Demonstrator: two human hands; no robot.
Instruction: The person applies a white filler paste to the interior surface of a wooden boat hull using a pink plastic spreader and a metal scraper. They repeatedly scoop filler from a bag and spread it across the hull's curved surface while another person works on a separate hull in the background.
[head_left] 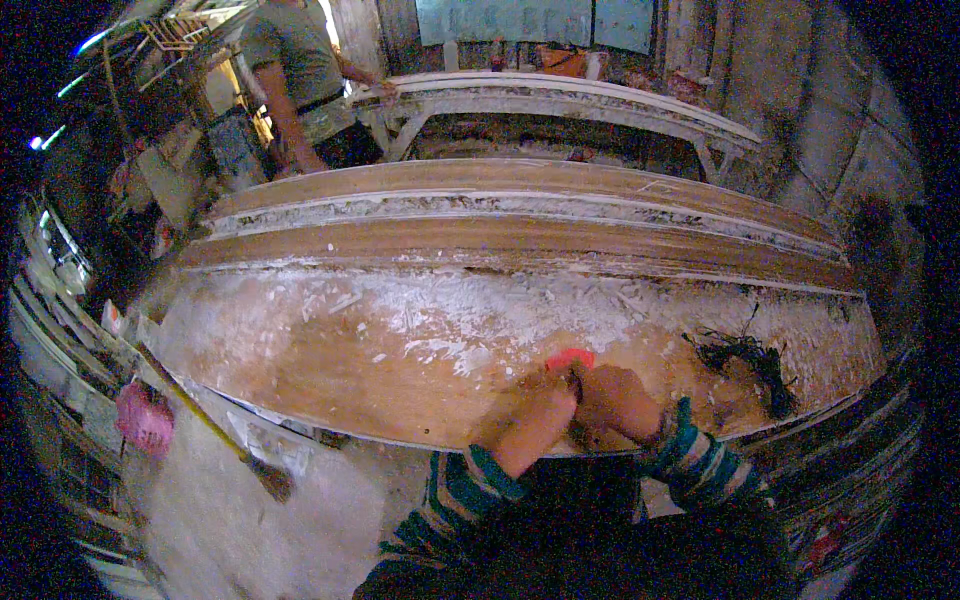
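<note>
Red piece (570,358) near centre frame, white-streaked counter (340,375).
We see left hand (540,408), right hand (622,395) beside it; can't tell grips.

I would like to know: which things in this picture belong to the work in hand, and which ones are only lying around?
Apparently in the work:
- small bright red object, kind unclear, at the left hand, beside the right hand
- long brown wooden worktop, smeared white

Apparently just lying about:
- tangle of thin dark strands
- yellow-handled, dark-headed broom
- pink basket-like container
</note>
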